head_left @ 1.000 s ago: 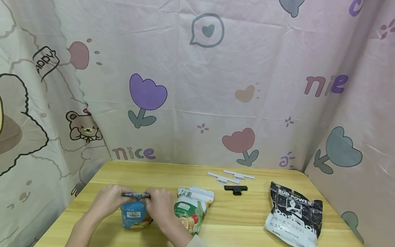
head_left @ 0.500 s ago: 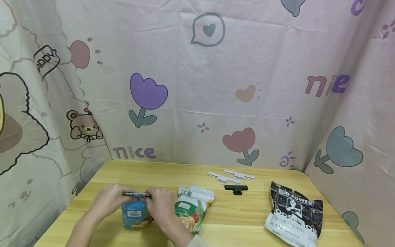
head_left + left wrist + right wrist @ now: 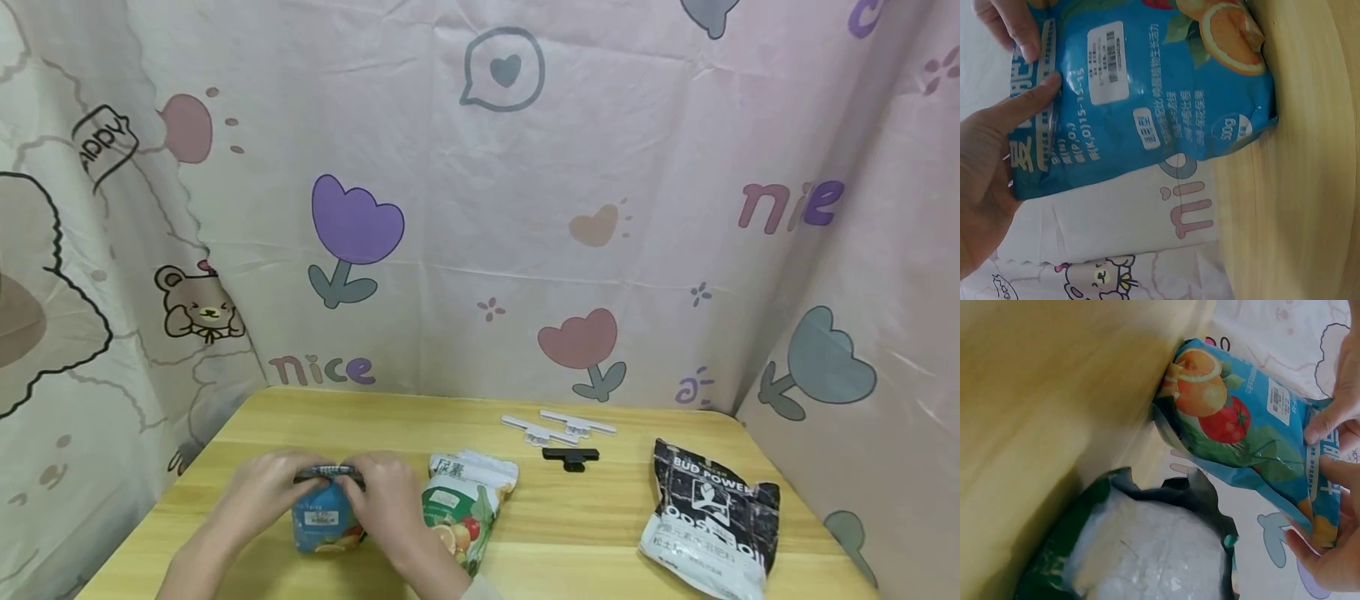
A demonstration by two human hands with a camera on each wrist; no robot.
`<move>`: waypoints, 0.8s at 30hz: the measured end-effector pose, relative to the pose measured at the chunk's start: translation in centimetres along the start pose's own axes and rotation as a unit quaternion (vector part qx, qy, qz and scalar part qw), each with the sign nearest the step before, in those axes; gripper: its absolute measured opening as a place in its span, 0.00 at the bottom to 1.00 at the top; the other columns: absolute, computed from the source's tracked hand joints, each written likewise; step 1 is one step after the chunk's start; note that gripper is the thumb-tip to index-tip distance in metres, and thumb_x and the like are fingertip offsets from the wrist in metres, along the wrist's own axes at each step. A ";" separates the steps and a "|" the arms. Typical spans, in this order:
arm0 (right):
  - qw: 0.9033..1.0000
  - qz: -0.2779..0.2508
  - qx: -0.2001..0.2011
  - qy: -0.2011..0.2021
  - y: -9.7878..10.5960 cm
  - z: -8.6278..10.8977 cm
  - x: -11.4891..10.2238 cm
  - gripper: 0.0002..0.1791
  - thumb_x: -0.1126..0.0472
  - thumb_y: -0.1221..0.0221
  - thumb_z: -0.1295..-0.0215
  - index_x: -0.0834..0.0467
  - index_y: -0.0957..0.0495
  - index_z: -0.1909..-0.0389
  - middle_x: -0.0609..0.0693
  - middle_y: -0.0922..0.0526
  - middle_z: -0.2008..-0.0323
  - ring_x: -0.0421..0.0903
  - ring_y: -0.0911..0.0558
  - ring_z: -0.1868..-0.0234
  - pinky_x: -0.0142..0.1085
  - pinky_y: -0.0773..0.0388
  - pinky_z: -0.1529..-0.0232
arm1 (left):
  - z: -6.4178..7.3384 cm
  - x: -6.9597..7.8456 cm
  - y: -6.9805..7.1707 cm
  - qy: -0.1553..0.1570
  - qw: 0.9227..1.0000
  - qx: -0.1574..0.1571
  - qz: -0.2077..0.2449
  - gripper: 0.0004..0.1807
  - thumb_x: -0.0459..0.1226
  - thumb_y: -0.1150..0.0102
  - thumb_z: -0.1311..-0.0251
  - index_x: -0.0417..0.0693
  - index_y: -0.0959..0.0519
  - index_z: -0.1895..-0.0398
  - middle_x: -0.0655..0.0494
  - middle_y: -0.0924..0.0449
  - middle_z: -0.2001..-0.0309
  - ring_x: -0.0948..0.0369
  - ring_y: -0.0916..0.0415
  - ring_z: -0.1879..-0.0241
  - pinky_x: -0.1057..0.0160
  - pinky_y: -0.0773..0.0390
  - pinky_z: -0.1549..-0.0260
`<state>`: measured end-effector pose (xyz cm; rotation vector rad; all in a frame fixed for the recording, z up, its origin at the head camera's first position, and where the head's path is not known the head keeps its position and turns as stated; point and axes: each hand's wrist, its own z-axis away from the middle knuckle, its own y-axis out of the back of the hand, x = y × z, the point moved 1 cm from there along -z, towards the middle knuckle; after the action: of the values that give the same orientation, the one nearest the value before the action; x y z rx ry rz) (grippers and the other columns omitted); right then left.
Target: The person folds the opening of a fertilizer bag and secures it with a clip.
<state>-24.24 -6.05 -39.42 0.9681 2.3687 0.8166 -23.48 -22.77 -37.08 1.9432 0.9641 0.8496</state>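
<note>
A blue pouch [image 3: 322, 521] printed with an orange and a tomato stands upright at the front left of the table. My left hand [image 3: 266, 487] pinches its top edge from the left, thumb on the label side. From the right, my right hand [image 3: 390, 496] grips the same top edge, and both thumbs lie near its middle. In the left wrist view the pouch [image 3: 1135, 119] shows a white barcode sticker. The right wrist view shows the top strip of the pouch [image 3: 1260, 437] bent between the fingers. Just right of my right hand lies a green-and-white pouch [image 3: 465, 500].
Two white bag clips [image 3: 540, 432] and a black bag clip [image 3: 572, 457] lie toward the back of the table [image 3: 585, 508]. On the right is a black-and-white bag [image 3: 708, 521]. Patterned cloth [image 3: 480, 200] hangs behind and at both sides.
My thumbs have shifted down onto the near side of the blue pouch's top, and its upper edge now tilts toward me. The pouch stays in place; the other bags and clips have not moved.
</note>
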 end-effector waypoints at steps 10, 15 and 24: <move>0.999 -0.040 0.001 0.018 0.3 -0.2 0.1 0.04 0.58 0.38 0.42 0.51 0.15 0.70 0.39 0.17 0.73 0.29 0.21 0.72 0.18 0.28 0.67 | 0.3 0.2 -0.2 -0.060 0.994 0.069 0.066 0.10 0.28 0.33 0.55 0.48 0.15 0.67 0.59 0.17 0.70 0.64 0.20 0.72 0.69 0.22 0.74; 0.999 -0.049 0.001 0.017 0.2 -0.2 0.3 0.03 0.60 0.37 0.43 0.53 0.15 0.71 0.41 0.16 0.73 0.30 0.20 0.72 0.17 0.29 0.70 | 0.3 0.2 -0.4 -0.067 0.992 0.088 0.064 0.11 0.26 0.33 0.57 0.46 0.15 0.69 0.57 0.17 0.72 0.65 0.20 0.74 0.70 0.23 0.77; 0.999 -0.045 -0.011 0.012 0.4 -0.3 0.3 0.04 0.59 0.38 0.42 0.52 0.14 0.70 0.41 0.16 0.73 0.30 0.20 0.73 0.17 0.29 0.71 | 0.4 0.2 -0.5 -0.067 0.991 0.091 0.068 0.11 0.26 0.33 0.58 0.45 0.15 0.69 0.56 0.17 0.72 0.65 0.21 0.76 0.70 0.23 0.79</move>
<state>-24.42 -5.74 -38.98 0.8405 2.3991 0.8230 -23.21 -22.53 -37.65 2.2136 0.8635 0.7162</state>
